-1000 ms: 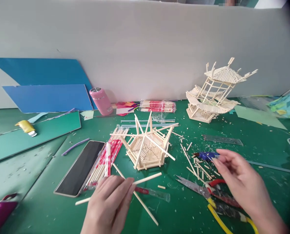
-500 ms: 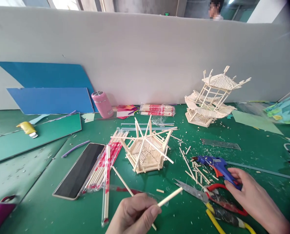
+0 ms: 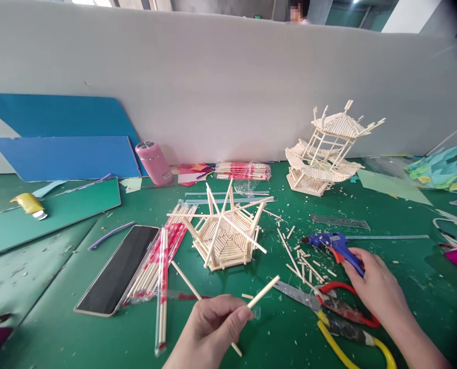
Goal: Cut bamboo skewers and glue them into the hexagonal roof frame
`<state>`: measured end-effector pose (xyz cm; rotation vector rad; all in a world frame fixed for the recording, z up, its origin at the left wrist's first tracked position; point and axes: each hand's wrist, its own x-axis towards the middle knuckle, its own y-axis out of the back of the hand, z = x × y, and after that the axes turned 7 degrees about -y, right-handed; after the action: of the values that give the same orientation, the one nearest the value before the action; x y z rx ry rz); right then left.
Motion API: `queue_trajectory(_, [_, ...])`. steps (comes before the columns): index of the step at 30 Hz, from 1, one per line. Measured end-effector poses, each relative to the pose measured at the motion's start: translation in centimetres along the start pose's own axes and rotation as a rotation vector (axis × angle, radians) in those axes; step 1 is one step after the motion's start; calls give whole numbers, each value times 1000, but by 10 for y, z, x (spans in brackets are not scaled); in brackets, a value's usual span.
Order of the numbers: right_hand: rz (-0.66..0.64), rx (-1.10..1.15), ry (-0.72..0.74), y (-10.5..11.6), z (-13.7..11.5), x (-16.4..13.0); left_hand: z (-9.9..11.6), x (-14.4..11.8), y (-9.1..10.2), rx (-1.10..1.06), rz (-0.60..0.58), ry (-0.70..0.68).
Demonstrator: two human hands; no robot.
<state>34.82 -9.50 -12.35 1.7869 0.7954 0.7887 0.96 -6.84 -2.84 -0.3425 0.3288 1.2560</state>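
My left hand (image 3: 212,330) pinches a short wooden stick (image 3: 264,291) low in the middle, its free end pointing up and right. Over at the right, my right hand (image 3: 378,292) closes around the handle of a blue glue gun (image 3: 330,242), which rests on the green table (image 3: 59,318) with its nozzle pointing left. A half-built hexagonal stick structure (image 3: 224,233) sits just beyond my left hand. Loose stick offcuts (image 3: 297,256) lie between the structure and the glue gun.
A finished stick pagoda (image 3: 328,151) stands at the back right. Red-handled scissors (image 3: 320,300) and yellow-handled pliers (image 3: 351,343) lie near my right hand. Chopstick packs (image 3: 157,256), a black phone (image 3: 119,266), a pink bottle (image 3: 153,163) and blue boards (image 3: 65,154) fill the left.
My right hand came down from above the table and took hold of the glue gun's handle. My left hand turned the stick so it points up and right.
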Motion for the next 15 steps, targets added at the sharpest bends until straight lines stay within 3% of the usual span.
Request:
queue_trajectory(5, [95, 63, -18, -5, -5, 24, -2, 4, -2, -35, -23, -1])
queue_trajectory(9, [113, 105, 8, 13, -14, 23, -2, 7, 0, -43, -44, -1])
queue_trajectory(11, [14, 129, 63, 27, -14, 6, -2, 10, 1, -29, -64, -10])
queue_trajectory(15, [-333, 105, 263, 36, 4, -46, -2, 14, 1, 13, -86, -31])
